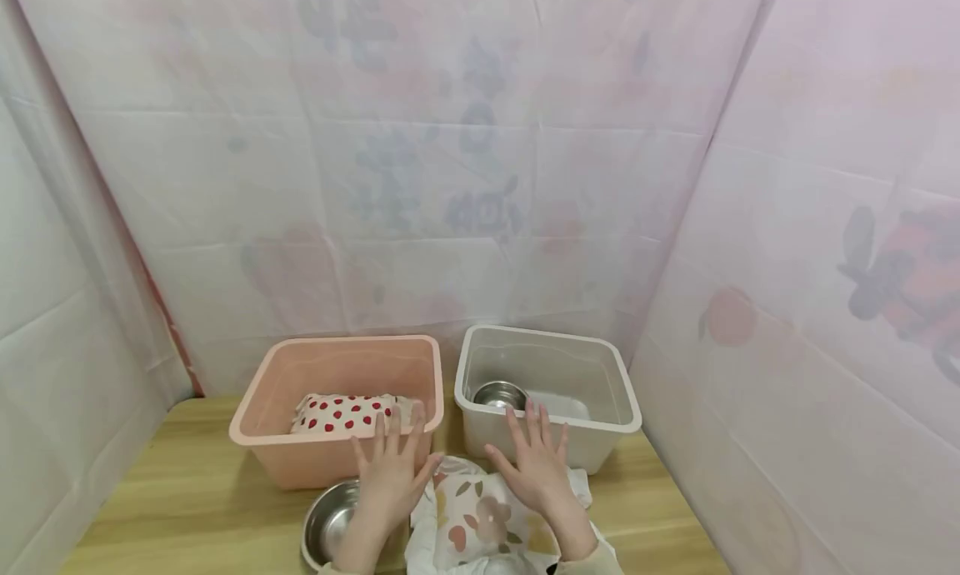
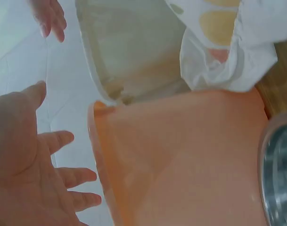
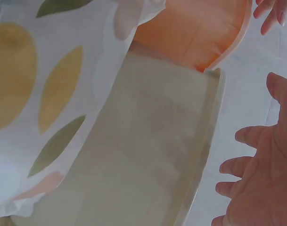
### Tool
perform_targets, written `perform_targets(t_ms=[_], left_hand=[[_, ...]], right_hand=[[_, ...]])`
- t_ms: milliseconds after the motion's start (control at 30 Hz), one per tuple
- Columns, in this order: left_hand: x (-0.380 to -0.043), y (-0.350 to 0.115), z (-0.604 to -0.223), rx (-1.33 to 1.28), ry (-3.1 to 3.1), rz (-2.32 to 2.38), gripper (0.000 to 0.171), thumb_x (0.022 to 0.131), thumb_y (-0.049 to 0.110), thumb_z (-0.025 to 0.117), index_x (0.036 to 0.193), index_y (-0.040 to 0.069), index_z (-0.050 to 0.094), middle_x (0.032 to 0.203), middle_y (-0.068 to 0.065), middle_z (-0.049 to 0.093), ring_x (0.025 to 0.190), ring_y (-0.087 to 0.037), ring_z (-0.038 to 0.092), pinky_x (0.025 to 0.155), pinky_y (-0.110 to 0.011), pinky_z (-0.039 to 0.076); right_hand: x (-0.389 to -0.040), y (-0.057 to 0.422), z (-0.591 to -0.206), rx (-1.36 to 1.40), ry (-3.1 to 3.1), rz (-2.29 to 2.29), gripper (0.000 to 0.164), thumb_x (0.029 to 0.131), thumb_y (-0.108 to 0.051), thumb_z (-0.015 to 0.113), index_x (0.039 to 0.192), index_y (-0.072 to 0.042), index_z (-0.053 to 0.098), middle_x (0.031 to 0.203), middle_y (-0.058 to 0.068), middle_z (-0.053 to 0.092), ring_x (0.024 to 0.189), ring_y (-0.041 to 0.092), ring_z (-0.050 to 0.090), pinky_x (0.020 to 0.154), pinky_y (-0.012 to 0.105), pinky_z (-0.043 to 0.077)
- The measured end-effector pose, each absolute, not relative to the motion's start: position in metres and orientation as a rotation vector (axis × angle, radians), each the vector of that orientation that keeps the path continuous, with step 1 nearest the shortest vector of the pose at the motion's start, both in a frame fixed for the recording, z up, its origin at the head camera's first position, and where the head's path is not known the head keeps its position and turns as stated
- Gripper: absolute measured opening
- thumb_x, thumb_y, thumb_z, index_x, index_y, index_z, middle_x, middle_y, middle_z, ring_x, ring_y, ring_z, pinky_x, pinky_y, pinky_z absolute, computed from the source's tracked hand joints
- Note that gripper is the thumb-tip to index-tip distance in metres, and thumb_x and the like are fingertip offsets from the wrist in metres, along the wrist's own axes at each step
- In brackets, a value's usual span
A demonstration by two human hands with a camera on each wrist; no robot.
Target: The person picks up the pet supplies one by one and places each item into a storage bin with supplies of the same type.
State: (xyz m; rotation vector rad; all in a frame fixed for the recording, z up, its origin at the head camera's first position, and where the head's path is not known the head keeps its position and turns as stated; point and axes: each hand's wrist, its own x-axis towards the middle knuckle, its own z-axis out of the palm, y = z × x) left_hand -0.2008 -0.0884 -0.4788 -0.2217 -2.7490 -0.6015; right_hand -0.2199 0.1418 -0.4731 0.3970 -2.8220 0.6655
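My left hand (image 1: pixel 392 479) and my right hand (image 1: pixel 536 471) are both bare and hold nothing, their fingers spread and fairly straight, palms facing away from me. From above, my left fingertips overlap the near rim of the pink bin (image 1: pixel 281 462), and my right ones overlap the near rim of the whitish bin (image 1: pixel 483 432); both wrist views show bare sheet between the fingers and the bins, with each hand held out beside the rim. The two bins stand side by side on the wood-grain surface (image 1: pixel 195 508), close to the pale printed sheet (image 1: pixel 420 183) at the back. Inside the pink bin lies a white cushion with red spots (image 1: pixel 326 412), its right end partly hidden by my fingers. In the whitish bin a small steel bowl (image 1: pixel 498 392) sits toward the left. Nearer to me, in front of the bins and mostly between my forearms, is a white floral bundle (image 1: pixel 472 517) with leaves and petals printed on it (what it holds, if anything, I cannot tell). Another bowl, a larger steel one (image 1: pixel 318 529), stands on the surface in front of the pink bin, partly covered by my left forearm.
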Motion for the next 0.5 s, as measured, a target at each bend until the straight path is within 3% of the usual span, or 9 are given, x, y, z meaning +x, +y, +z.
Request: perform_targets(t_ms=[267, 500], left_hand=[[-0.210, -0.067, -0.480, -0.309, -2.699, -0.586, 0.064, 0.094, 0.051, 0.055, 0.145, 0.014, 0.048, 0.154, -0.023, 0.031, 0.143, -0.046, 0.019, 0.105, -0.075, 0.012], [-0.219, -0.050, -0.480, -0.379, -2.749, -0.579, 0.065, 0.095, 0.054, 0.052, 0.146, 0.015, 0.047, 0.156, -0.024, 0.027, 0.144, -0.045, 0.018, 0.108, -0.072, 0.008]], right_hand=[[-0.222, 0.164, -0.476, 0.303, -2.836, 0.650, 0.072, 0.098, -0.050, 0.048, 0.153, -0.006, 0.031, 0.159, 0.026, 0.013, 0.146, 0.047, 0.005, 0.107, 0.073, -0.005], [-0.230, 0.185, -0.475, 0.249, -2.840, 0.605, 0.073, 0.098, -0.050, 0.050, 0.152, -0.004, 0.032, 0.157, 0.029, 0.013, 0.145, 0.048, 0.005, 0.107, 0.073, -0.006]])
